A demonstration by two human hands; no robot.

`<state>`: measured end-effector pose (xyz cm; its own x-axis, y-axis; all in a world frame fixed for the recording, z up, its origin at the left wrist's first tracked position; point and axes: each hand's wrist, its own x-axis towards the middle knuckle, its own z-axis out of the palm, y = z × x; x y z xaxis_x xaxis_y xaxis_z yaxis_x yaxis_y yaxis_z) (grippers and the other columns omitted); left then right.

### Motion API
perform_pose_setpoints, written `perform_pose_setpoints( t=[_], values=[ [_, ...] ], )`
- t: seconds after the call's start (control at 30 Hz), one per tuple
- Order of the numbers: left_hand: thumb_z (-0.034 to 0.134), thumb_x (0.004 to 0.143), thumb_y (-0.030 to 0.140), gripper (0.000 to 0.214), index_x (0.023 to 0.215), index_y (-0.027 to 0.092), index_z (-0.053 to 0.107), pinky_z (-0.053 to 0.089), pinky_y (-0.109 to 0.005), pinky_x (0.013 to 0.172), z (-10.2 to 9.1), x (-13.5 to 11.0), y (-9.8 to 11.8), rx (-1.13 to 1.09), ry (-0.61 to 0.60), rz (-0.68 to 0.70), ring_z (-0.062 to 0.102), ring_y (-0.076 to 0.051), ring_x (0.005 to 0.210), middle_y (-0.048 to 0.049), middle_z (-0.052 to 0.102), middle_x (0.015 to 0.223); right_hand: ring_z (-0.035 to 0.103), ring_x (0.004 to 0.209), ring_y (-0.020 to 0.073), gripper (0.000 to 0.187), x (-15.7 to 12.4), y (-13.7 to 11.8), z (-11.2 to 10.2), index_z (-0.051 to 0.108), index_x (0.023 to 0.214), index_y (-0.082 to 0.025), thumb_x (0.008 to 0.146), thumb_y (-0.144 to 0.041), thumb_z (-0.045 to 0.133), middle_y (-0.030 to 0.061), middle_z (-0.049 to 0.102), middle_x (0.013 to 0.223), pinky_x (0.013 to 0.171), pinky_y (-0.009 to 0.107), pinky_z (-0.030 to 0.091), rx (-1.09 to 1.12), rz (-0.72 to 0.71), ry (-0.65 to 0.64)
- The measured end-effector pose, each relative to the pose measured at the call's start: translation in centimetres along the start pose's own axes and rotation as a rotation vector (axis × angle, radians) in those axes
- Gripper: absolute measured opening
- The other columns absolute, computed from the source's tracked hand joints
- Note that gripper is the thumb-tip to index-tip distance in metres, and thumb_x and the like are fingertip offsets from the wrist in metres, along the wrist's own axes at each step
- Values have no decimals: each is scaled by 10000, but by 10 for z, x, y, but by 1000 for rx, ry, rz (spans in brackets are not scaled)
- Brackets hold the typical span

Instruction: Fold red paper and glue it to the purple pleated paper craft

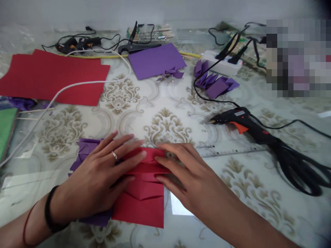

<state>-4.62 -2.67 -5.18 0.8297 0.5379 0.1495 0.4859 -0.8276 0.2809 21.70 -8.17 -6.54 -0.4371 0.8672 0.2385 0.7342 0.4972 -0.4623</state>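
My left hand (103,175) lies flat with spread fingers on a folded red paper (144,196) near the front edge of the table. A ring is on one finger, and dark bands circle the wrist. My right hand (186,175) presses its fingertips on the same red paper's folds from the right. Under the left hand and the red paper lie folded purple paper pieces (85,150). Both hands hold the paper down flat rather than gripping it.
A black glue gun (238,119) with its cord lies to the right, above a clear ruler (232,151). Red sheets (51,75), a purple sheet (156,60) and folded purple pieces (214,81) lie further back. A white cable (77,86), a power strip (222,63) and black scissors (302,168) are around.
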Motion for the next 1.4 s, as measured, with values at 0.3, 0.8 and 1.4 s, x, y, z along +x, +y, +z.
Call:
perform_pose_setpoints(
  t=[0.3, 0.8, 1.4],
  values=[
    [501, 1095, 102, 285, 1334, 113, 656, 474, -414, 1248, -3, -1, -5, -53, 95, 167, 627, -188, 1385, -104, 729, 1384, 681, 1150, 258, 241, -8, 0, 3, 739, 1164, -107, 1068, -121, 519, 127, 747, 1202, 1046, 417, 601, -54, -152, 46],
    [571, 1080, 228, 255, 1291, 221, 714, 481, -498, 1232, -7, -2, -1, -55, 21, 184, 569, -260, 1457, -82, 677, 1476, 738, 1139, 298, 323, -7, -8, 5, 745, 926, -152, 1070, -121, 457, 109, 794, 1181, 873, 401, 646, -297, -233, 79],
    [455, 1058, 104, 361, 1329, 92, 694, 376, -497, 1290, -4, -14, 20, 212, 10, 156, 579, -284, 1442, -129, 668, 1483, 455, 1501, 341, 587, -32, -7, 13, 560, 1541, -115, 1117, -505, 446, 73, 543, 1631, 1139, 482, 471, -370, -251, -126]
  ],
)
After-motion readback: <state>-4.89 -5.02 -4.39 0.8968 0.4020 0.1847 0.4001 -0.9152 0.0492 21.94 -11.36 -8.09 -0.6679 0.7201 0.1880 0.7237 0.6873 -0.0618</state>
